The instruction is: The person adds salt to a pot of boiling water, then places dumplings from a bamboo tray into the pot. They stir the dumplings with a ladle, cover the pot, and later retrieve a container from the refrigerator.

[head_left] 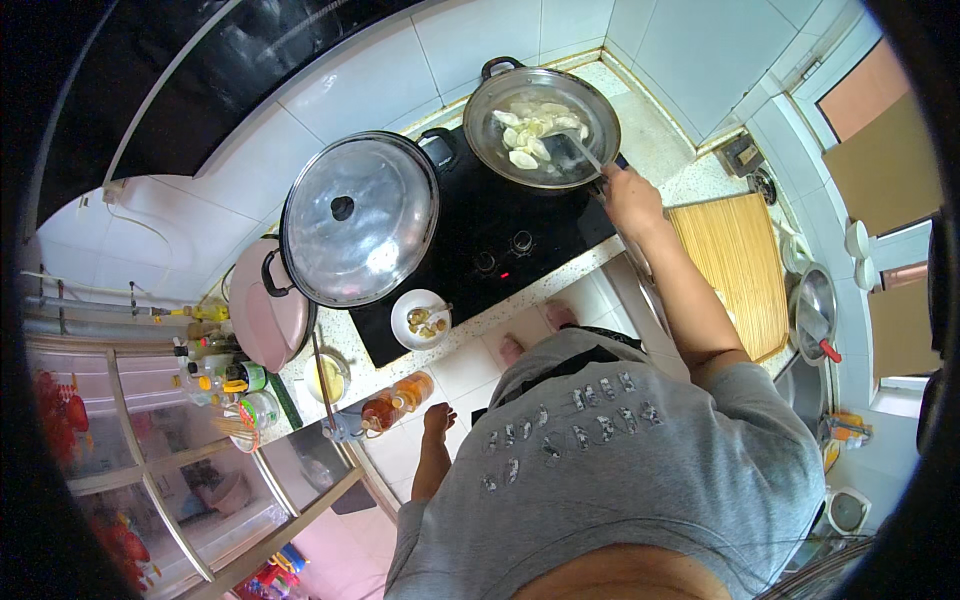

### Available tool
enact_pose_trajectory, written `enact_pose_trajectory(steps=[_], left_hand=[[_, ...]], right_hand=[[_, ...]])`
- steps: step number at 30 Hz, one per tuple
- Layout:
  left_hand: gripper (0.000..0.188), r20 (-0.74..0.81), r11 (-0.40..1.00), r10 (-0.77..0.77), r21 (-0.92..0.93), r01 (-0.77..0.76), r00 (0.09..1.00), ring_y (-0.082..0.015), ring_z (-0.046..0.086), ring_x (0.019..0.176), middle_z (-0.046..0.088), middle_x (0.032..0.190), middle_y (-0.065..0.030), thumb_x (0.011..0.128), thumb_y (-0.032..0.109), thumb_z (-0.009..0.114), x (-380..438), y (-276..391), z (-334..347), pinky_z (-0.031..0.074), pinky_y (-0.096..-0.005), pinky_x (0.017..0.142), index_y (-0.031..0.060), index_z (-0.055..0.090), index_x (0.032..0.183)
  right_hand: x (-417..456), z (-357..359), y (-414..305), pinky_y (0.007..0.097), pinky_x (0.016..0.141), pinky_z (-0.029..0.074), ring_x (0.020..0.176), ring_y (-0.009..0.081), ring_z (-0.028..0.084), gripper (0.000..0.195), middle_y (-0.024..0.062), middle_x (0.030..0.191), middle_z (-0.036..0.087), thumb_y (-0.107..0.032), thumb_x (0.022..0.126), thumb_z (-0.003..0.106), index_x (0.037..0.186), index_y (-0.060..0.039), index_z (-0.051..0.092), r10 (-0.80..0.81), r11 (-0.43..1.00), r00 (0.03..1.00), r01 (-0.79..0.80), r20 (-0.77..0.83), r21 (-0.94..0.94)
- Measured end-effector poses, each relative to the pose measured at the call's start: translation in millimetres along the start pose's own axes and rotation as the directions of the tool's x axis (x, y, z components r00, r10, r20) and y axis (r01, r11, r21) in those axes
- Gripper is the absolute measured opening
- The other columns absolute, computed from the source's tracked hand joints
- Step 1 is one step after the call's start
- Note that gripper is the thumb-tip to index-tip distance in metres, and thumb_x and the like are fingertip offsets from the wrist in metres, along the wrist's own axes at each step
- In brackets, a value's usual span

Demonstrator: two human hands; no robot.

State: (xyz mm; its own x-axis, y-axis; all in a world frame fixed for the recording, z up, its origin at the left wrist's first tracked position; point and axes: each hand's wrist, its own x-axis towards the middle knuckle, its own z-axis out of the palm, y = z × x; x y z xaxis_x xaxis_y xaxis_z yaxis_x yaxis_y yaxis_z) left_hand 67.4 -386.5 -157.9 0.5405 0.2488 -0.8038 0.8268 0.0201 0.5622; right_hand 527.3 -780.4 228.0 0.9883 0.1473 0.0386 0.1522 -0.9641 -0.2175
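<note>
My right hand [632, 196] is closed around the handle of a metal spatula [588, 153], whose blade lies among pale sliced pieces [523, 142] in an open wok [541, 177]. The wok stands on the far right of a black glass cooktop [480, 225]. Beside my body hangs my left hand [439, 417], fingers loosely curled, near bottles of amber liquid; nothing shows in it. A large pan with a domed metal lid [375, 225] covers the cooktop's left part. At the cooktop's near left edge sits a white bowl [421, 341] with small food pieces and a spoon.
A wooden cutting board [731, 270] lies right of the cooktop, with a metal basin [814, 300] by the sink beyond it. To the left are a pink lid [262, 307], a small bowl of yellowish food [328, 379], several condiment bottles and amber bottles [396, 401]. A black hood overhangs the upper left.
</note>
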Motion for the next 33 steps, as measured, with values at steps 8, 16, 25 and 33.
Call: enact_pose_trajectory(steps=[8, 16, 25, 33], left_hand=[[0.018, -0.05, 0.958, -0.106, -0.272, 0.089, 0.993, -0.0191, 0.068, 0.078, 0.064, 0.09, -0.0054, 0.093, 0.019, 0.052, -7, 62, 22, 0.051, -0.0314, 0.063, 0.0077, 0.061, 0.104], [0.017, 0.064, 0.991, 0.064, 0.115, -0.072, 0.996, -0.0178, 0.067, 0.074, 0.063, 0.088, -0.0044, 0.095, 0.021, 0.054, 12, 40, 26, 0.05, -0.0314, 0.063, 0.0083, 0.059, 0.105], [0.017, 0.028, 0.957, -0.136, -0.254, 0.139, 0.99, -0.0191, 0.068, 0.077, 0.063, 0.087, -0.0042, 0.093, 0.019, 0.054, 10, 62, 30, 0.05, -0.0307, 0.061, 0.0079, 0.06, 0.104], [0.016, 0.003, 0.953, -0.198, -0.234, 0.193, 0.98, -0.0185, 0.068, 0.076, 0.065, 0.088, -0.0041, 0.094, 0.019, 0.054, 7, 53, 28, 0.05, -0.0306, 0.06, 0.0103, 0.061, 0.105]], right_hand=[[-13, -61, 16, 0.0444, 0.081, 0.051, 0.094, 0.0361, 0.065, 0.025, 0.0193, 0.097, 0.068, -0.014, 0.086, 0.061, 0.109, -0.0094, 0.069, -0.005, 0.996, 1.0, 0.003, 0.025, 0.084], [-46, -118, 21, 0.0454, 0.077, 0.052, 0.087, 0.0354, 0.067, 0.02, 0.018, 0.091, 0.069, -0.014, 0.083, 0.061, 0.097, -0.0086, 0.073, -0.171, 0.984, 0.972, 0.178, 0.164, -0.03], [-15, -21, -19, 0.0453, 0.069, 0.055, 0.082, 0.0351, 0.068, 0.014, 0.0181, 0.093, 0.068, -0.006, 0.079, 0.057, 0.086, -0.0063, 0.069, -0.125, 0.987, 0.989, 0.131, 0.076, -0.089], [3, -13, -13, 0.0459, 0.075, 0.054, 0.087, 0.0348, 0.067, 0.026, 0.0163, 0.1, 0.068, -0.013, 0.086, 0.055, 0.108, -0.0124, 0.069, -0.07, 0.99, 0.995, 0.078, -0.065, 0.118]])
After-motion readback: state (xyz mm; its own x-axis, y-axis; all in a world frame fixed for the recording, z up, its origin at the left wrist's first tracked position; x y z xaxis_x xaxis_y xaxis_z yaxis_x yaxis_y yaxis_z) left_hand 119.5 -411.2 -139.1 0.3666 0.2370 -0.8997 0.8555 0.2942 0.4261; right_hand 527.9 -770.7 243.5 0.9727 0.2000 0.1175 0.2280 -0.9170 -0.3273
